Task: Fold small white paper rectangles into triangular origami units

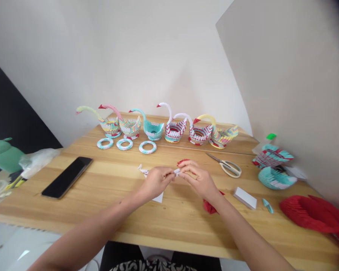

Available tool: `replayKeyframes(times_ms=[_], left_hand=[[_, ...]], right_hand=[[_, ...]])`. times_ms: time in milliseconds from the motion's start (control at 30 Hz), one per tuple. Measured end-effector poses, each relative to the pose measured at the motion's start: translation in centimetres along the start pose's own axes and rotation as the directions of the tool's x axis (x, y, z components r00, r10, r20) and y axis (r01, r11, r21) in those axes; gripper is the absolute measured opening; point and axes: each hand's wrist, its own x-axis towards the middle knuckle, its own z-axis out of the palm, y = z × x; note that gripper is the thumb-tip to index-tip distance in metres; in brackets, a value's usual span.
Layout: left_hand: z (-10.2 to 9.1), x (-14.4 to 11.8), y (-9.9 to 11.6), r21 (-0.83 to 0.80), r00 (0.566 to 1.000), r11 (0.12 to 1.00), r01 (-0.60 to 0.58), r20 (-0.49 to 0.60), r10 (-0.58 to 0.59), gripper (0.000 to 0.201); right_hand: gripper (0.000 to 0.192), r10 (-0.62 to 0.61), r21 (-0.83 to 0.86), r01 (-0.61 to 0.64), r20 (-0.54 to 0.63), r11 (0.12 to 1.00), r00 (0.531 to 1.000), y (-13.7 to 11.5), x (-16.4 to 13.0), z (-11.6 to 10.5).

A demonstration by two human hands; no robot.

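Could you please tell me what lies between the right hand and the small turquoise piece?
In the head view, a white block lies between the right hand and the turquoise piece.

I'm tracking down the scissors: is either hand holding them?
No, the scissors lie on the table, while the left hand and right hand pinch a small white paper piece.

A pale-brown wooden table (180, 229) is carrying six multicoloured folded-paper swans (154, 131) from eleven to one o'clock. Three turquoise-and-white paper rings (124, 148) are lying at eleven, a black rectangular smartphone (67, 177) at nine, cream-handled metal scissors (222, 162) at two, a white rectangular stack (245, 197) at four.
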Motion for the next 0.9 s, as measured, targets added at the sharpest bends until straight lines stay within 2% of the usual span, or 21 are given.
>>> replayKeyframes(times_ms=[133, 267, 367, 467, 567, 667, 767, 900], left_hand=[[-0.3, -0.1, 0.0, -0.008, 1.000, 1.000, 0.015, 0.000, -0.015, 0.021], [-0.3, -0.1, -0.1, -0.023, 1.000, 1.000, 0.017, 0.016, -0.016, 0.022], [-0.2, -0.1, -0.2, -0.045, 0.999, 0.998, 0.035, 0.032, -0.034, 0.022], [0.0, 0.0, -0.3, -0.232, 0.994, 0.967, 0.106, 0.056, -0.095, 0.022], [0.3, 0.2, -0.3, -0.521, 0.986, 0.837, 0.165, 0.098, -0.133, 0.026], [0.9, 0.3, -0.3, -0.681, 0.975, 0.699, 0.221, 0.128, -0.184, 0.024], [1.2, 0.3, -0.5, -0.714, 0.963, 0.654, 0.250, 0.113, -0.245, 0.029], [1.2, 0.3, -0.5, -0.660, 0.962, 0.715, 0.230, 0.044, -0.269, 0.024]], right_hand=[[0.013, 0.173, 0.110, -0.181, 0.079, 0.977, 0.982, -0.2, 0.6, 0.3], [0.014, 0.241, 0.145, -0.250, 0.078, 0.957, 0.967, 0.0, 0.9, 0.5], [0.012, 0.261, 0.205, -0.266, 0.051, 0.942, 0.964, 0.4, 0.7, 0.9], [0.024, 0.249, 0.226, -0.248, 0.024, 0.942, 0.968, 0.8, 0.2, 1.2], [0.016, 0.212, 0.177, -0.206, -0.014, 0.962, 0.977, 1.0, -0.3, 1.4], [0.012, 0.201, 0.181, -0.187, -0.063, 0.965, 0.977, 0.9, -0.7, 1.8], [0.014, 0.210, 0.230, -0.186, -0.086, 0.955, 0.974, 0.8, -1.0, 2.3], [0.016, 0.230, 0.284, -0.196, -0.091, 0.938, 0.969, 0.7, -1.1, 2.6]])
